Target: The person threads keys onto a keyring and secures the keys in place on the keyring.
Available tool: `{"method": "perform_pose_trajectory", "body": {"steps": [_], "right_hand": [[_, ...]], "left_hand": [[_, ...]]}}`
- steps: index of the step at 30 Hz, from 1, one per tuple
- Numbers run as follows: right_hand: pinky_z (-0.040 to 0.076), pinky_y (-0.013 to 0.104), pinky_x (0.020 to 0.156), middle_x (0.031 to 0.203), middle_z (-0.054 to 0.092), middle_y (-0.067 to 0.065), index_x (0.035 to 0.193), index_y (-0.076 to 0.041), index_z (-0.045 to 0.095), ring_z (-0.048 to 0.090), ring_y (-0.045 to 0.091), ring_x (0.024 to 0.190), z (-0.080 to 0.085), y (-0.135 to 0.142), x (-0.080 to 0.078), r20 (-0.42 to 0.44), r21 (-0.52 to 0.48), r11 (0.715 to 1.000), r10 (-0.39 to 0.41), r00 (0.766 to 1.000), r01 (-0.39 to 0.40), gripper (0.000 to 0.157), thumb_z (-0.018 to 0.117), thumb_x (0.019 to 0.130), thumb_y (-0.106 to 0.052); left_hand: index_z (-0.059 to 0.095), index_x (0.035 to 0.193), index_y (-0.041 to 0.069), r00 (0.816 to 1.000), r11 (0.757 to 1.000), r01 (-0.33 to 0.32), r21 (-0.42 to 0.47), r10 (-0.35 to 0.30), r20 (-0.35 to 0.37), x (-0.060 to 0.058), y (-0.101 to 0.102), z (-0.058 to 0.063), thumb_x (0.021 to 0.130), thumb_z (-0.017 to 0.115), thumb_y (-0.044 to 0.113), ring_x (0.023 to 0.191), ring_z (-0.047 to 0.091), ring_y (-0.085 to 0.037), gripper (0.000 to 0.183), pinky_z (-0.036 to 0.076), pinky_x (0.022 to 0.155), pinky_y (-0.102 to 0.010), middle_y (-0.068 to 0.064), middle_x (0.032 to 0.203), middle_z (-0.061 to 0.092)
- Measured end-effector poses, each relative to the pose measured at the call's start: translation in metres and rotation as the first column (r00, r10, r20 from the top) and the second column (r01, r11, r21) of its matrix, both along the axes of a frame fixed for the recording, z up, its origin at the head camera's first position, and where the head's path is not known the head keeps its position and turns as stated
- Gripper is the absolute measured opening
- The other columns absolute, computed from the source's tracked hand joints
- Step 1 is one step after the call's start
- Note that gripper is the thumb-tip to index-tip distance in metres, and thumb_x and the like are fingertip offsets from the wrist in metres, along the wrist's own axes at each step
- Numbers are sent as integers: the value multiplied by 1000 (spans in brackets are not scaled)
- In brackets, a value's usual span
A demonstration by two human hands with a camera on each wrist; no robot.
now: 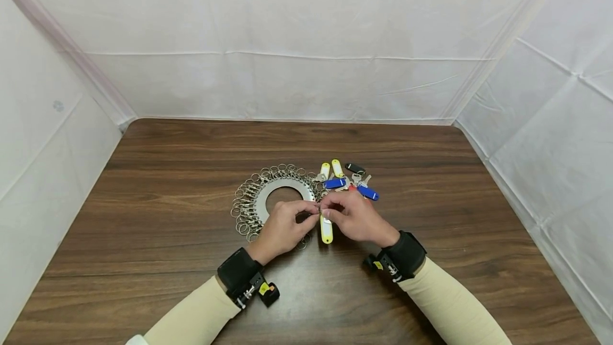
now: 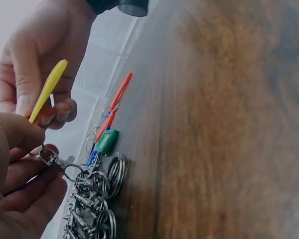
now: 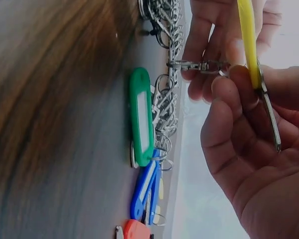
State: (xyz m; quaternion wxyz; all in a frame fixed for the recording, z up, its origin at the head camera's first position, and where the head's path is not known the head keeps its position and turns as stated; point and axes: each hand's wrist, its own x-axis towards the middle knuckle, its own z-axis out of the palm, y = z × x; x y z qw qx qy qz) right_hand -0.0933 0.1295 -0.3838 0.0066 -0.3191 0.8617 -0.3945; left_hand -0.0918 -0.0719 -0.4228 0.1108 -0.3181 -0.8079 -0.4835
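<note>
Both hands meet at the right side of a grey metal ring [image 1: 262, 196] lined with swivel snap hooks and split rings. My left hand [image 1: 286, 223] pinches the split ring of one swivel snap hook [image 3: 194, 65], which still hangs from the metal ring. The fingers of my right hand [image 1: 356, 216] pinch at the same spot, by the top of a yellow key tag [image 1: 326, 230]. Beside that tag, a metal key [image 3: 270, 117] lies against the right fingers. Fingertips hide most of the split ring, so whether the tag is threaded on it cannot be seen.
Behind the right hand lie more tagged keys: yellow tags [image 1: 337, 168], blue tags [image 1: 367, 192], a black tag [image 1: 355, 168] and a red tag [image 3: 137, 230]. A green tag [image 3: 141, 117] is next to the metal ring. White sheeting [image 1: 306, 89] encloses the wooden table [image 1: 167, 174].
</note>
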Motion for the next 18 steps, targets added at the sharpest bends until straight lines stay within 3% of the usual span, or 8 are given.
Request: {"method": "perform_pose_trajectory", "body": {"steps": [7, 13, 18], "right_hand": [[43, 29, 57, 76, 59, -8, 87, -19, 66, 50, 9, 65, 0, 0, 0, 39, -15, 999, -42, 998, 42, 14, 63, 92, -6], [40, 27, 53, 72, 56, -6, 87, -19, 67, 48, 11, 60, -1, -2, -1, 90, -47, 997, -63, 994, 67, 14, 63, 92, -7], [40, 28, 53, 72, 57, -6, 87, -19, 67, 48, 12, 60, -2, -2, -1, 71, -62, 996, -61, 996, 65, 15, 63, 92, -5]], "left_hand": [[73, 93, 11, 999, 999, -11, -35, 13, 32, -1, -2, 0, 80, 75, 9, 88, 63, -7, 14, 54, 77, -32, 2, 93, 72], [73, 90, 12, 1000, 998, -29, -50, 29, 2, 0, -1, 0, 81, 75, 8, 86, 64, -8, 10, 55, 74, -31, 2, 91, 71], [74, 88, 13, 999, 999, -21, -33, 20, -41, 0, -2, -1, 83, 74, 9, 86, 63, -6, 7, 55, 74, -29, 2, 90, 71]]}}
